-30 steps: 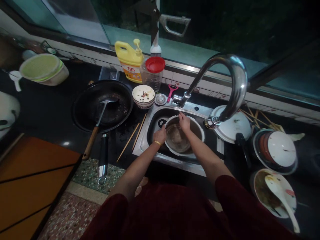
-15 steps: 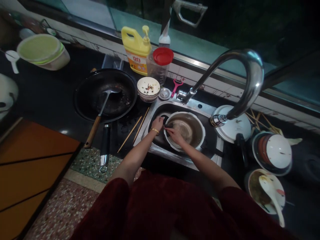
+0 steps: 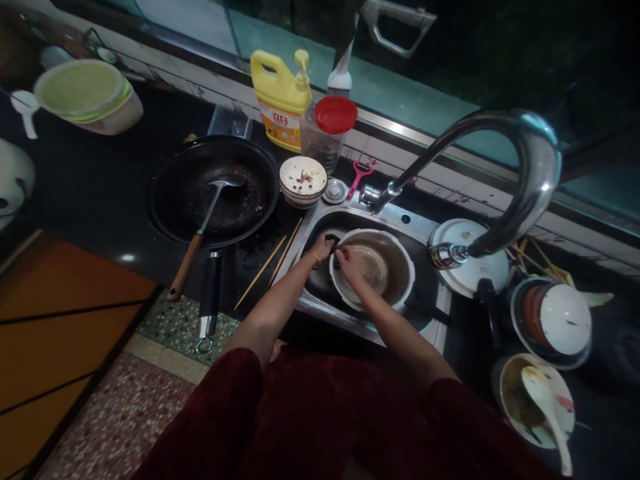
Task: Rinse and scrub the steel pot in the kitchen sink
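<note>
A metal pot (image 3: 395, 263) with a light rim stands in the steel sink (image 3: 320, 283) and has a murky, wet-looking inside. At its left side, my left hand (image 3: 321, 249) is closed on the short black pot handle (image 3: 332, 238). My right hand (image 3: 347, 260) reaches over the left rim, its fingers bent together against the inner wall near that handle. Whatever may be between those fingers is hidden. The chrome faucet (image 3: 525, 133) arches over the sink's right side.
Left of the sink lie chopsticks (image 3: 263, 270) and a wok (image 3: 165, 193) with a spatula. Behind stand a bowl with scraps (image 3: 303, 180), a yellow detergent jug (image 3: 280, 100) and a pink peeler (image 3: 359, 177). To the right are a pot lid (image 3: 467, 277) and stacked bowls (image 3: 565, 320).
My right hand has shifted slightly and its fingers have curled in closer to the pot's left rim. My left hand stays by the handle. The whole view has shifted slightly.
</note>
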Demonstrator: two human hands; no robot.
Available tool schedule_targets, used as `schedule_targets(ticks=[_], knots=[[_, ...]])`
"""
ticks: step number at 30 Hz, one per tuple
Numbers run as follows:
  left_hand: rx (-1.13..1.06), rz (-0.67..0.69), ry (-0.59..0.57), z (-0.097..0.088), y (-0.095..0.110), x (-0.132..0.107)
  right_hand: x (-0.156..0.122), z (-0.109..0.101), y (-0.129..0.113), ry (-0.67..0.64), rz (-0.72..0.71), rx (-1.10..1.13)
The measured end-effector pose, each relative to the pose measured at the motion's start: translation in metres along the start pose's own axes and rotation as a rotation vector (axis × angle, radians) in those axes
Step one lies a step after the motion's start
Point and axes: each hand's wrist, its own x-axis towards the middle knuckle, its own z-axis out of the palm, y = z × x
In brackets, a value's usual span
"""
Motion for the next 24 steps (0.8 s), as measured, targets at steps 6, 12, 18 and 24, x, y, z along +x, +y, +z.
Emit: schedule_targets(ticks=[6,12,18,24], knots=[[-0.051,0.005,-0.024,0.006,-0.002,0.005,0.001,-0.001,0.000,-0.027,-0.027,-0.091],[-0.158,-0.111,-0.105,0.001,0.002,-0.007,0.042,-0.001,-0.011,0.226,0.112,-0.008],[-0.171,-0.120,-0.120,0.004,-0.001,-0.010,-0.010,0.005,0.005,-0.079,0.088,-0.029],[-0.179,-0.118,-0.156,0.010,0.006,-0.009,0.026,-0.006,-0.021,0.138,0.317,0.028]])
